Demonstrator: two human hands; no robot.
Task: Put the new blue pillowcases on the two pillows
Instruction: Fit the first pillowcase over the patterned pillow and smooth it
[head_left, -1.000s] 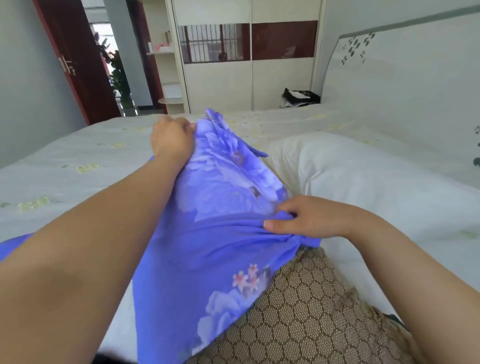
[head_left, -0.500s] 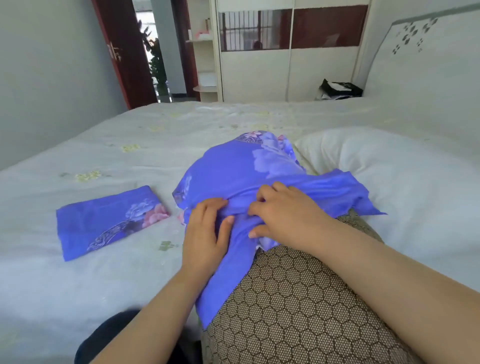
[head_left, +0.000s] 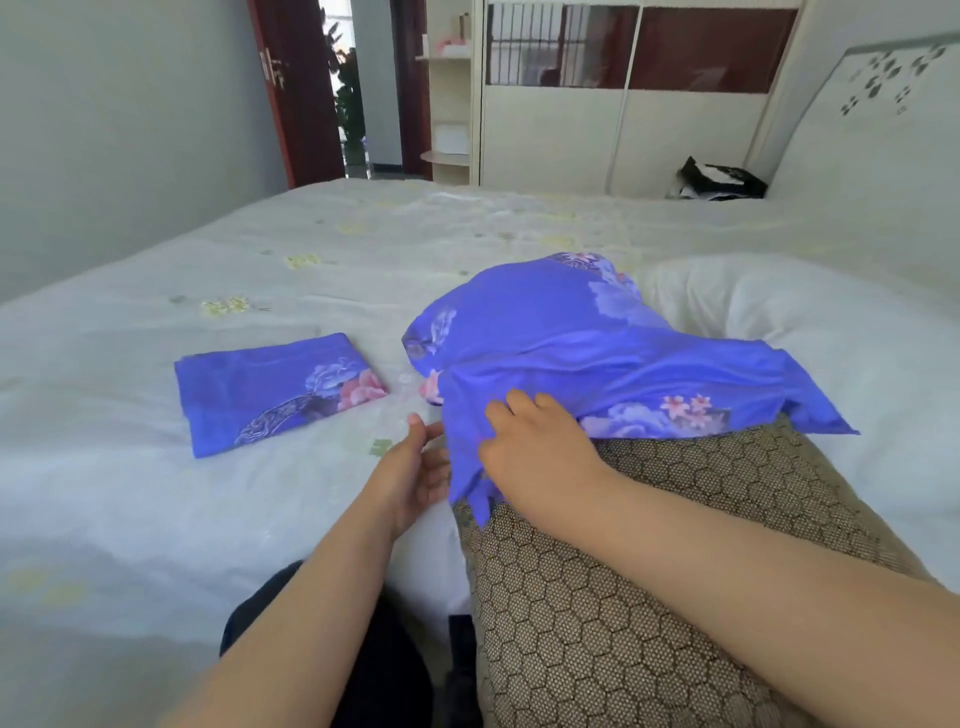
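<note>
So the person is kneeling or leaning at the bed (head_left: 156, 519) with a brown honeycomb-patterned pillow (head_left: 649, 597) lying right under the right forearm. A blue floral pillowcase (head_left: 571, 343) is sitting pulled over just the far end of that pillow, with its loose open edge bunching up around the hands and flaring out to the right of them.

The right hand (head_left: 540, 457) is resting on top of the pillow with its fingers curling into the pillowcase's hem, gripping the fabric. The left hand (head_left: 415, 478) is sitting just left of that same hem, palm turned inward and fingers relaxed, thumb up; it's touching or nearly touching the blue edge, can't really tell which, but it isn't gripping anything.

Off to the left of the left hand, a second blue pillowcase (head_left: 270, 389) is lying folded flat on the sheet, pink flowers showing at one corner. A plain white pillow (head_left: 831, 353) is lying beyond and to the right of the right hand, touching the covered one.

No readable writing or labels anywhere.
</note>
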